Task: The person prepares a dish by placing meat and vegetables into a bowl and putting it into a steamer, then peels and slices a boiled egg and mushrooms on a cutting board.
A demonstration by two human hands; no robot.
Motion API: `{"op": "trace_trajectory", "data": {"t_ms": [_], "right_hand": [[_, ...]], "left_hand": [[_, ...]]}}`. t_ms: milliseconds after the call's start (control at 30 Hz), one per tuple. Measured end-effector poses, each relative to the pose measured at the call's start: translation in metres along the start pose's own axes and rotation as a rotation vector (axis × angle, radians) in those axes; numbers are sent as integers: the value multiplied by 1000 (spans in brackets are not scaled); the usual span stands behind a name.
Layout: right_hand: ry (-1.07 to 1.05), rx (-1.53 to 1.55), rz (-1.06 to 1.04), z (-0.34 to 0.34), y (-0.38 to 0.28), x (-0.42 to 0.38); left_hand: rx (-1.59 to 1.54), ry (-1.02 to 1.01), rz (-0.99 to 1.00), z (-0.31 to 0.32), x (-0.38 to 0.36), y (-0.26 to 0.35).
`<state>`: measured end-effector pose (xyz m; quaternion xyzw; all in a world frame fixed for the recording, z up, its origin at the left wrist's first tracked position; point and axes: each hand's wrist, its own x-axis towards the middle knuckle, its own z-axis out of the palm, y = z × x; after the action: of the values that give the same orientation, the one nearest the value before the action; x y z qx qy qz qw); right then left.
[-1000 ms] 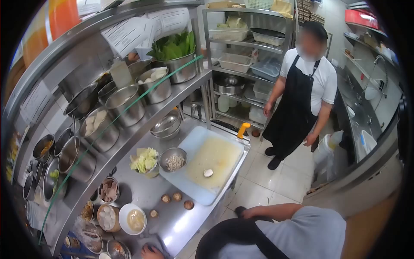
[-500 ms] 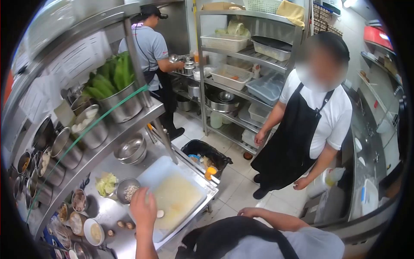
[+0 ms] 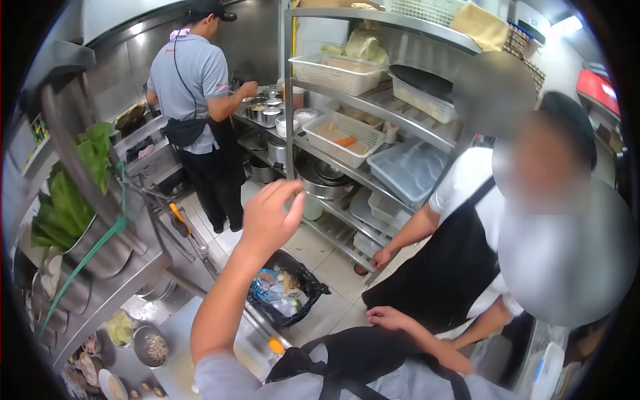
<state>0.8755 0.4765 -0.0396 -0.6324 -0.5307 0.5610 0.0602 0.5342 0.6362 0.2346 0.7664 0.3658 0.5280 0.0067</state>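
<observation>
My left hand [image 3: 272, 215] is raised in the air above the trash bin, its fingers loosely bent and the thumb apart from them. I see nothing in it. Low in front of my dark apron [image 3: 347, 347] is my right hand [image 3: 392, 319], with its fingers partly stretched out and nothing visible in them. The chopping board [image 3: 183, 340] lies on the counter, partly hidden by my left forearm. Beside it stand a metal bowl of small chopped pieces [image 3: 156, 348] and a bowl of pale green leaves [image 3: 121, 329]. Several small brown mushrooms [image 3: 147, 386] lie near the board.
A black-lined trash bin [image 3: 283, 293] stands on the floor past the counter. One co-worker [image 3: 193, 87] works at the stove; another person in a black apron [image 3: 427, 267] is close on the right. A metal rack [image 3: 373, 100] holds baskets. Leafy greens [image 3: 70, 200] fill a pot at left.
My left hand has left the chopping board and risen forward into the air. My view has turned, so the counter sits lower left. The person on the right appears nearer.
</observation>
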Motion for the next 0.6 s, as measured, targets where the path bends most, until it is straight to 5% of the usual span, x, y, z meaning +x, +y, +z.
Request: {"op": "trace_trajectory", "data": {"t_ms": [300, 600], "right_hand": [[21, 417, -178, -119, -66, 23], [89, 515, -472, -198, -94, 58]], "left_hand": [[-74, -179, 69, 190, 145, -29], [251, 218, 458, 162, 384, -97]]}}
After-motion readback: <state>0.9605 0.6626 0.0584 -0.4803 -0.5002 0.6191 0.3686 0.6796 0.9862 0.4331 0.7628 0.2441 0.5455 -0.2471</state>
